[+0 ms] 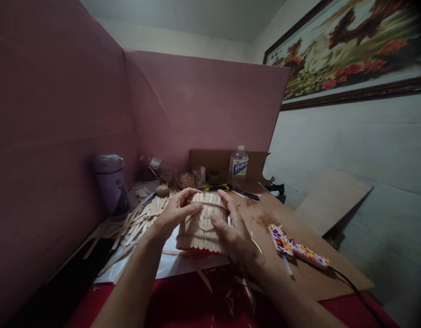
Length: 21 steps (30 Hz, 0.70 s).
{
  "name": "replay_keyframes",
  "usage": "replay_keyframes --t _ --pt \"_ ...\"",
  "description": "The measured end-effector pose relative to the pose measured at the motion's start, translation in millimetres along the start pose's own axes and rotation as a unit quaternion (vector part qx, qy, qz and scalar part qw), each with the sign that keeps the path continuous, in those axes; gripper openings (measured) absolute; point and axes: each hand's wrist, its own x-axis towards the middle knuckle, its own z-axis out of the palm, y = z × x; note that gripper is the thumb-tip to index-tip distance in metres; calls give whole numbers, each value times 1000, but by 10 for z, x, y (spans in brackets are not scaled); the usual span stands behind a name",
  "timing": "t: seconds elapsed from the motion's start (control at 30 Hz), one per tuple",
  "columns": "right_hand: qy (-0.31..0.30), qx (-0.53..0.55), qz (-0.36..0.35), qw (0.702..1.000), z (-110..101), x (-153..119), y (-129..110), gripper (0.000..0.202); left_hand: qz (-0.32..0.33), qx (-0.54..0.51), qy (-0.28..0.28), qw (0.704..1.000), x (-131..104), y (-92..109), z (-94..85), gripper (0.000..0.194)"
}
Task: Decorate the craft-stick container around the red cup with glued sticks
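Note:
Between my two hands is a round holder made of popsicle sticks [202,230], its sticks standing side by side with twine bands near top and bottom. Small pointed stick pieces form a leaf-like pattern on its front. My left hand [178,212] grips its upper left side, thumb laid across the front near the upper band. On the right side, my right hand [236,230] curls around it, with the thumb pressed on the front pattern and fingers at the upper rim. The inside of the holder is hidden.
Loose popsicle sticks [142,223] lie heaped at left beside a purple tumbler [113,187]. A flowered glue gun [295,248] with a cord rests on cardboard [320,273] at right. Behind are a plastic bottle [238,168], twine balls [186,181], a yellow-black utility knife [215,187] and a pen [249,195].

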Motion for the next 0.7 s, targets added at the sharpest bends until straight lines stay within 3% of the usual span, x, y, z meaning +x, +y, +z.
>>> replay_keyframes --t 0.23,0.53,0.7 --pt "55 22 7 998 39 26 -10 65 -2 -35 2 999 8 31 47 26" --pt "73 15 34 997 54 37 -54 68 -18 -70 -8 997 -6 70 86 25" --pt "91 91 32 991 38 57 -46 60 -30 -111 -1 993 7 57 105 23"
